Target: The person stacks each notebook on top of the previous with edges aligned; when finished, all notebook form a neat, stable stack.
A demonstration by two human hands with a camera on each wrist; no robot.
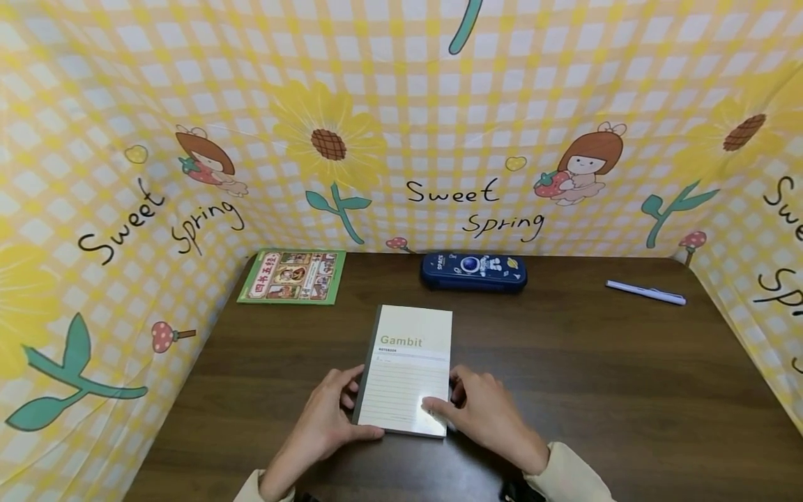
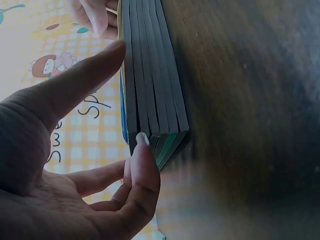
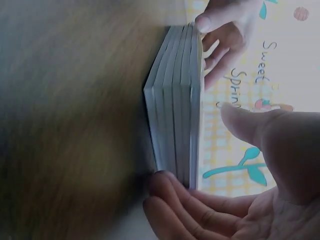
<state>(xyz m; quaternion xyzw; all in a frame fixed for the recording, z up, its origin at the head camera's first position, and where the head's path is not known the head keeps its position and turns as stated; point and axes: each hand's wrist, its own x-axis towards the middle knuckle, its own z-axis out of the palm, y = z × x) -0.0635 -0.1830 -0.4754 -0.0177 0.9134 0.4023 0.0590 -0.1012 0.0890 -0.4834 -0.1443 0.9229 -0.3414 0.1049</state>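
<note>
A stack of several notebooks (image 1: 404, 383) lies on the table; the top cover is pale, lined and printed "Gambit". Along its dark spine side, my left hand (image 1: 325, 411) holds the stack, with curled fingers at the spines and the thumb by the near edge. My right hand (image 1: 492, 415) grips the opposite side, its fingers bent against the page edges and its thumb over the cover. The left wrist view shows the dark spines (image 2: 150, 75) one above another. Pale page edges (image 3: 172, 120) face the right wrist camera.
A green-bordered picture book (image 1: 291, 277) lies at the back left of the brown table (image 1: 596, 390). Behind the stack sits a dark blue space-themed pencil case (image 1: 473, 273). A pale pen (image 1: 646, 292) lies at the back right. Yellow checked cloth (image 1: 401, 104) encloses the back and sides.
</note>
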